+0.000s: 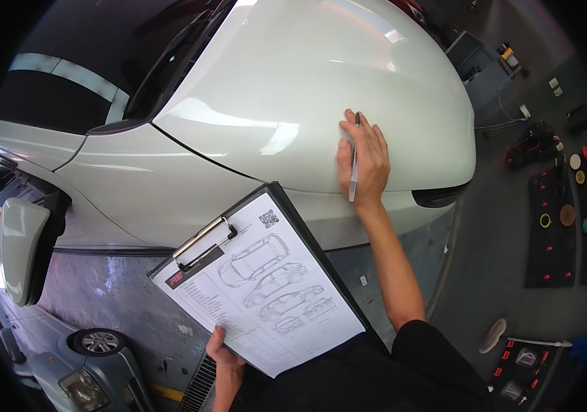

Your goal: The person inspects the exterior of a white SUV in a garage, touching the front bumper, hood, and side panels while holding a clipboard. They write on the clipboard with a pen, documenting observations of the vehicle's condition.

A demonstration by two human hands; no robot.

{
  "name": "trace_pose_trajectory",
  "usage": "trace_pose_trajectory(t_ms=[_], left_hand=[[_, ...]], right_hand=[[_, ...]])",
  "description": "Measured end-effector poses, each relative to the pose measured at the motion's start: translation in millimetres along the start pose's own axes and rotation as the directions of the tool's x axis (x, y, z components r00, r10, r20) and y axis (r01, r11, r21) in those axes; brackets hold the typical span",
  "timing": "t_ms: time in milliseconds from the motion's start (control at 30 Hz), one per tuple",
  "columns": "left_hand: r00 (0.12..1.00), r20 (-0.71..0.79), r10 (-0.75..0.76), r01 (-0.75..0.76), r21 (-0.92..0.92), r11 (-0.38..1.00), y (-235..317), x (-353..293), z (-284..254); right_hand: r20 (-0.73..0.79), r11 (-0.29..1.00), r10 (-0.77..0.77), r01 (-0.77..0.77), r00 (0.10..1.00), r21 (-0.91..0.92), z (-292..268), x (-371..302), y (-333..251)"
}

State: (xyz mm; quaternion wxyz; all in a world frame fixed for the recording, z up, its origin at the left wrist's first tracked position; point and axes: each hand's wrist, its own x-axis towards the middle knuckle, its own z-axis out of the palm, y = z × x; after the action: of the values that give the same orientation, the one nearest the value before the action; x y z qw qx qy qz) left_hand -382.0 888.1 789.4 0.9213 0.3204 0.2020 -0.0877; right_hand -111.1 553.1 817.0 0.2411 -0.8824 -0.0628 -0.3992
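My right hand (pixel 363 159) lies flat on the bonnet of a white car (pixel 286 89), near its front edge. A slim pen (pixel 354 172) is tucked between the fingers of that hand and lies along its back. My left hand (pixel 223 357) grips the lower edge of a black clipboard (pixel 286 206). The clipboard carries a white form (pixel 259 288) with several car outline drawings under a metal clip (pixel 201 244). It is held tilted below the car's wing.
The car's folded side mirror (pixel 20 247) hangs at the left, with a grey car (pixel 94 374) beyond it. On the concrete floor to the right lie black mats (pixel 547 233) with polishing pads, bottles and tools. A floor grate (pixel 201 384) sits by my left arm.
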Motion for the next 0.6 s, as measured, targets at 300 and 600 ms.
trace_pose_trajectory(t_ms=[300, 600], left_hand=[[0.998, 0.054, 0.009, -0.008, -0.013, 1.000, -1.5, 8.1, -12.9], [0.995, -0.008, 0.099, -0.099, 0.004, 0.995, -10.6, 8.8, -13.1]], right_hand=[[0.003, 1.000, 0.002, -0.002, 1.000, 0.001, 2.3, -5.3, -10.0], [-0.011, 1.000, -0.004, 0.004, 1.000, 0.006, 0.4, -9.4, -11.1]])
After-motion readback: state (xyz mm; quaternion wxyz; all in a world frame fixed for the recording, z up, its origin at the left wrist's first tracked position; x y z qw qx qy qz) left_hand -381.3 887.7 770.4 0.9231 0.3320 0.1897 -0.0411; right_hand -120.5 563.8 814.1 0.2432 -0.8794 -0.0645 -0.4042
